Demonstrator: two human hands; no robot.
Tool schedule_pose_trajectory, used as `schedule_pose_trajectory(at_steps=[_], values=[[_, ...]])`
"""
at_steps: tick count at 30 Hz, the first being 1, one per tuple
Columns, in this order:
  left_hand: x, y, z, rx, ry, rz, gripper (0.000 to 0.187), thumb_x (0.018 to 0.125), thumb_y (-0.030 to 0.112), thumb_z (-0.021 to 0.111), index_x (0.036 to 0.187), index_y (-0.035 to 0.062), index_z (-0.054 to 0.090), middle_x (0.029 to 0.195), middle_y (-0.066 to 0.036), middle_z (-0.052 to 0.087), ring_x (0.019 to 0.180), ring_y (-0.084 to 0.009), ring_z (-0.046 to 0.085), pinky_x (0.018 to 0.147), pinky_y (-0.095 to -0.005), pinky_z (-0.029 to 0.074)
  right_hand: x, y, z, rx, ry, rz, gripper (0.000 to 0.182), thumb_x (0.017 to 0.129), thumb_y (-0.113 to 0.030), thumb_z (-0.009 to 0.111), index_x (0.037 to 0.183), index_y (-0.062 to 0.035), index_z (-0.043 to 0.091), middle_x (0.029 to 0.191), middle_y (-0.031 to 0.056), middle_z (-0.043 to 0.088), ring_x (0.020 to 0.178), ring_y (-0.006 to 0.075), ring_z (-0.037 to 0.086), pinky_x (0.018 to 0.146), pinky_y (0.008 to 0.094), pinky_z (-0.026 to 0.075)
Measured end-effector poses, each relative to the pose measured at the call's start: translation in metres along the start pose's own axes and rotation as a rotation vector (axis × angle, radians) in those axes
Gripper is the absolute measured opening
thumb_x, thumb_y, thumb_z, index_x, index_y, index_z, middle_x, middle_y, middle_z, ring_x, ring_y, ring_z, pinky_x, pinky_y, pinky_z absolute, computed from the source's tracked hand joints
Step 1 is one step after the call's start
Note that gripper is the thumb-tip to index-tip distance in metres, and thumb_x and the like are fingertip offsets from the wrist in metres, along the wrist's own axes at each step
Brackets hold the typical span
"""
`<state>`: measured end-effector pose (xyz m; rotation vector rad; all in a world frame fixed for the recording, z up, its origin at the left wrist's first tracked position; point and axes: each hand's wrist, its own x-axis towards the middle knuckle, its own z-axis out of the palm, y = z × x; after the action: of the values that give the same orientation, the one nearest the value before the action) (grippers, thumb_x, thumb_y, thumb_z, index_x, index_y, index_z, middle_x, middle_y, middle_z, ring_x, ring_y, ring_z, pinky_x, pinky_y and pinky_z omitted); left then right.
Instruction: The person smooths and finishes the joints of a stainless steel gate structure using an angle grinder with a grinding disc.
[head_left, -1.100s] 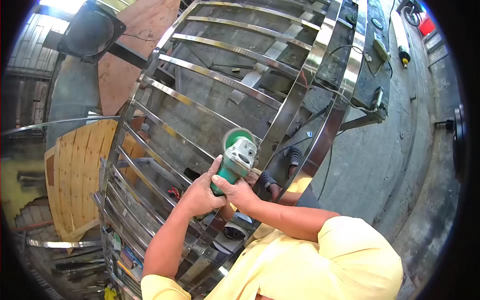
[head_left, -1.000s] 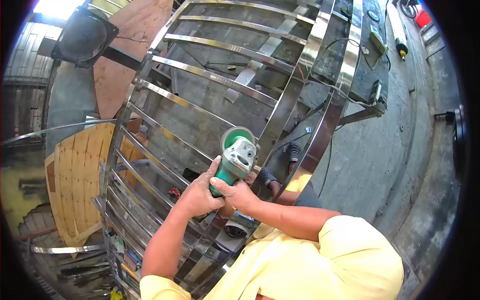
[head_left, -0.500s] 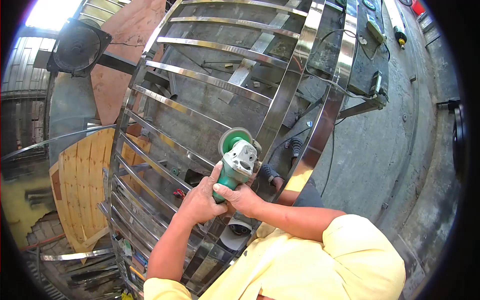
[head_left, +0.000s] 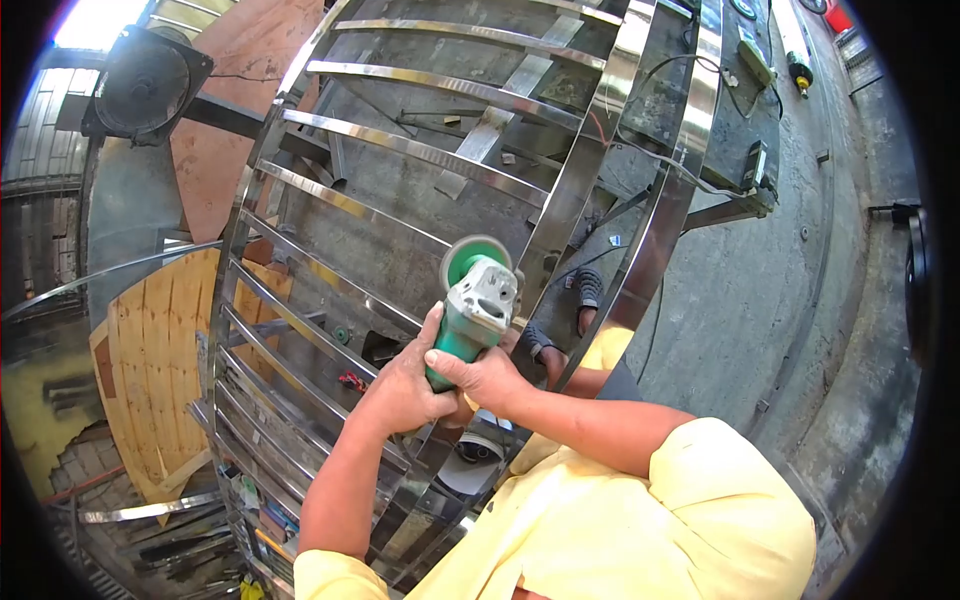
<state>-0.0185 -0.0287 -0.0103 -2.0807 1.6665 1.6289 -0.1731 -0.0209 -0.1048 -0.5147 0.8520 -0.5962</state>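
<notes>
- One camera looks forward and steeply down from the person's head.
- It views the left hand (head_left: pixel 400 392) and right hand (head_left: pixel 492 382) from above, fairly near.
- Its wide, round-edged field reaches past the metal frame (head_left: pixel 562 215) to the floor (head_left: pixel 730 310).

I've got frame (head_left: pixel 568 195) across centre, floor (head_left: pixel 720 300) below and right, grinder (head_left: pixel 482 300) over frame, wooden panel (head_left: pixel 160 340) left, plywood sheet (head_left: pixel 210 170) beyond it, worktop (head_left: pixel 728 155) far right of frame, cable (head_left: pixel 690 178) across both.
</notes>
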Motion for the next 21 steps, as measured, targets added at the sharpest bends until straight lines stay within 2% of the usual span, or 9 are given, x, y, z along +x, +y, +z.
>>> schedule_pose_trajectory(at_steps=[2, 5, 8, 11, 14, 15, 18, 19, 21], values=[[0.003, -0.003, -0.003, -0.035, -0.018, -0.01, 0.12, 0.068, 0.023, 0.078, 0.169, 0.0169, 0.013, 0.145, -0.026, 0.058, 0.129, -0.0417, 0.061, 0.108, -0.0421, 0.049, 0.005, 0.001, 0.002, -0.001, 0.01, -0.047, 0.066, 0.088, -0.039, 0.084, 0.136, -0.0012, 0.061, 0.129, 0.0113, 0.068, 0.117, 0.0194, 0.063, 0.103, 0.0384, 0.05], [0.0, -0.02, -0.013, -0.054, 0.059, 0.024, 0.12, 0.071, 0.019, 0.076, 0.17, 0.019, 0.007, 0.136, -0.024, 0.064, 0.123, -0.0369, 0.065, 0.106, -0.0392, 0.049, 0.028, 0.015, 0.016, 0.028, -0.069, -0.088, 0.064, 0.088, -0.039, 0.084, 0.135, -0.0017, 0.062, 0.126, 0.0107, 0.069, 0.114, 0.0188, 0.064, 0.101, 0.0383, 0.051], [0.001, -0.032, -0.021, -0.071, 0.134, 0.055, 0.12, 0.074, 0.016, 0.076, 0.17, 0.02, 0.005, 0.129, -0.022, 0.067, 0.119, -0.0334, 0.067, 0.105, -0.0371, 0.049, 0.043, -0.009, 0.027, 0.012, -0.136, 0.127, 0.062, 0.088, -0.039, 0.085, 0.135, -0.0032, 0.063, 0.123, 0.0095, 0.071, 0.111, 0.0183, 0.065, 0.098, 0.0379, 0.052], [0.002, -0.017, -0.02, -0.088, 0.062, 0.033, 0.117, 0.074, 0.018, 0.077, 0.17, 0.0197, 0.009, 0.132, -0.023, 0.066, 0.121, -0.0342, 0.066, 0.106, -0.0379, 0.049, 0.037, 0.009, 0.015, 0.058, -0.094, 0.009, 0.062, 0.089, -0.037, 0.085, 0.135, -0.0034, 0.062, 0.123, 0.0088, 0.07, 0.111, 0.0183, 0.065, 0.098, 0.0378, 0.052], [0.004, -0.002, -0.009, 0.039, -0.026, 0.041, 0.116, 0.074, 0.018, 0.077, 0.17, 0.0184, 0.011, 0.133, -0.023, 0.065, 0.121, -0.0334, 0.066, 0.106, -0.0378, 0.049, 0.006, 0.0, 0.009, 0.114, 0.043, -0.095, 0.062, 0.089, -0.037, 0.085, 0.135, -0.004, 0.061, 0.123, 0.0078, 0.069, 0.111, 0.0187, 0.065, 0.098, 0.0377, 0.052], [0.005, -0.002, -0.008, 0.023, -0.009, 0.016, 0.117, 0.074, 0.017, 0.077, 0.17, 0.0186, 0.011, 0.13, -0.023, 0.066, 0.12, -0.0329, 0.067, 0.105, -0.0371, 0.049, 0.011, -0.001, 0.003, 0.101, 0.001, -0.11, 0.062, 0.089, -0.036, 0.085, 0.135, -0.0038, 0.061, 0.122, 0.0071, 0.069, 0.112, 0.0186, 0.065, 0.098, 0.0371, 0.052], [0.011, -0.023, -0.015, -0.146, 0.045, 0.08, 0.117, 0.073, 0.016, 0.076, 0.17, 0.0196, 0.011, 0.129, -0.023, 0.067, 0.119, -0.0325, 0.068, 0.105, -0.0364, 0.05, 0.031, -0.001, 0.011, 0.112, -0.083, 0.015, 0.061, 0.088, -0.036, 0.085, 0.135, -0.0034, 0.061, 0.123, 0.0072, 0.069, 0.112, 0.0175, 0.064, 0.097, 0.0364, 0.052], [0.01, -0.024, -0.018, -0.104, 0.113, 0.08, 0.118, 0.072, 0.015, 0.075, 0.17, 0.0207, 0.01, 0.128, -0.022, 0.068, 0.118, -0.0319, 0.068, 0.104, -0.036, 0.05, 0.039, -0.003, 0.016, 0.089, -0.086, 0.09, 0.061, 0.088, -0.036, 0.085, 0.134, -0.0033, 0.061, 0.124, 0.0072, 0.069, 0.111, 0.0166, 0.065, 0.097, 0.0359, 0.053], [0.007, -0.024, -0.02, -0.092, 0.1, 0.038, 0.119, 0.071, 0.015, 0.075, 0.17, 0.0216, 0.009, 0.128, -0.022, 0.068, 0.118, -0.0319, 0.068, 0.104, -0.0361, 0.05, 0.04, 0.0, 0.016, 0.068, -0.098, 0.102, 0.061, 0.089, -0.037, 0.085, 0.134, -0.0034, 0.061, 0.125, 0.0074, 0.068, 0.111, 0.0168, 0.064, 0.097, 0.0357, 0.053]])
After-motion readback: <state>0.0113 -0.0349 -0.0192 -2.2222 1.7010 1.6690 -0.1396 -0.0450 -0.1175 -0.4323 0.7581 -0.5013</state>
